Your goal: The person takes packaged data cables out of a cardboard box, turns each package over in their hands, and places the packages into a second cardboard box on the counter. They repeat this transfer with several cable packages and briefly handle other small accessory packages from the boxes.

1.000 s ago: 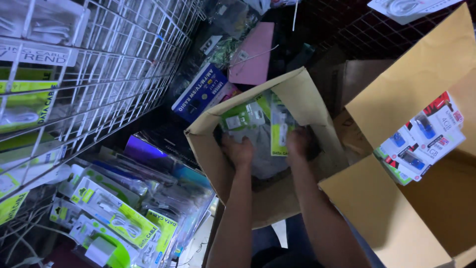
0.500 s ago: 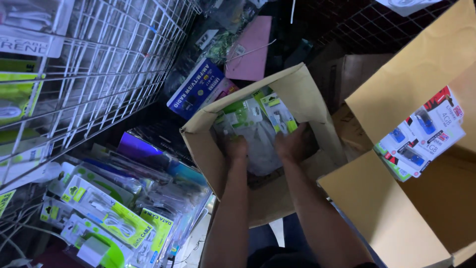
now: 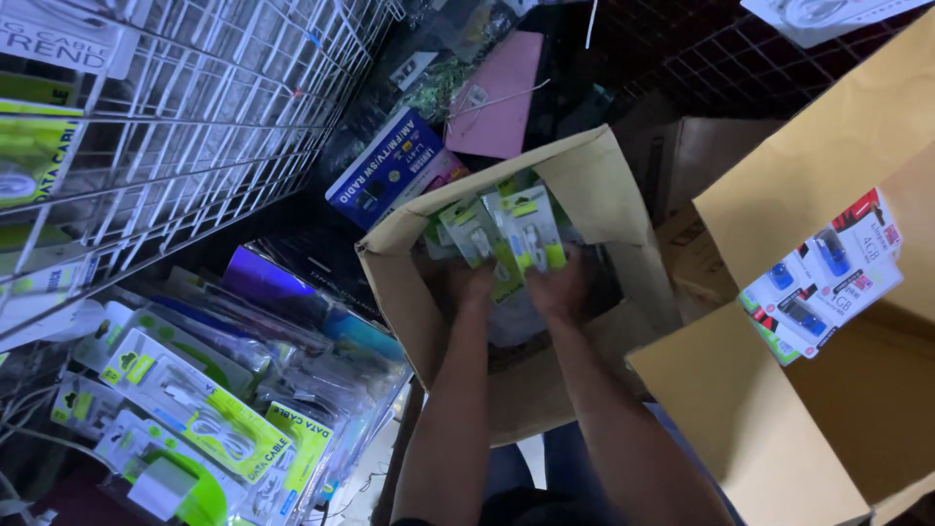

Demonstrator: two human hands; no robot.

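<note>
Both my hands reach into an open brown cardboard box [image 3: 594, 185]. My left hand [image 3: 471, 286] and my right hand [image 3: 557, 290] together grip a fanned bunch of green-and-white cable packs [image 3: 506, 236], lifted near the box's rim. More clear and green packs lie deeper in the box, partly hidden by my hands.
A white wire rack [image 3: 195, 127] with hanging cable packs stands at left. A heap of green cable packs [image 3: 195, 409] lies below it. A blue boxed radio [image 3: 388, 168] and a pink sheet [image 3: 497, 95] sit behind the box. A larger open carton [image 3: 779, 409] with small memory-stick packs [image 3: 828, 273] is at right.
My hands moved closer together and raised the bunch of cable packs from inside the box up toward its rim.
</note>
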